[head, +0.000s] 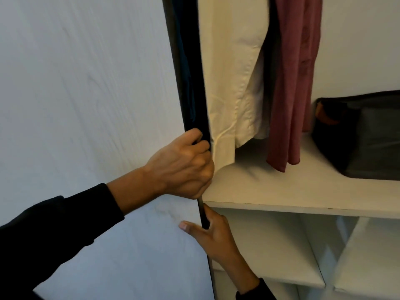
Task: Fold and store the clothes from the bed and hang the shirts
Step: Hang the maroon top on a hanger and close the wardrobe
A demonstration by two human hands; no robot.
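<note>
I am at a bedroom wardrobe at home: white wood-grain sliding door (86, 105), cream shirt (233, 83) and maroon shirt (292, 94) hanging above a white shelf (303, 191), dark storage box (363, 137), open cubbies (281, 245) below.

The white sliding wardrobe door (86, 105) blocked the whole left side; both hands gripped its dark edge (190, 83), the left hand (181, 165) above the right hand (214, 237). Right of that edge the wardrobe stood open. A cream shirt (233, 72) and a maroon shirt (292, 83) hung into the upper space, and a dark storage box (363, 137) filled the white shelf (281, 191) at its right end. Bare shelf lay between the garments and the box, with open cubbies (270, 245) below
</note>
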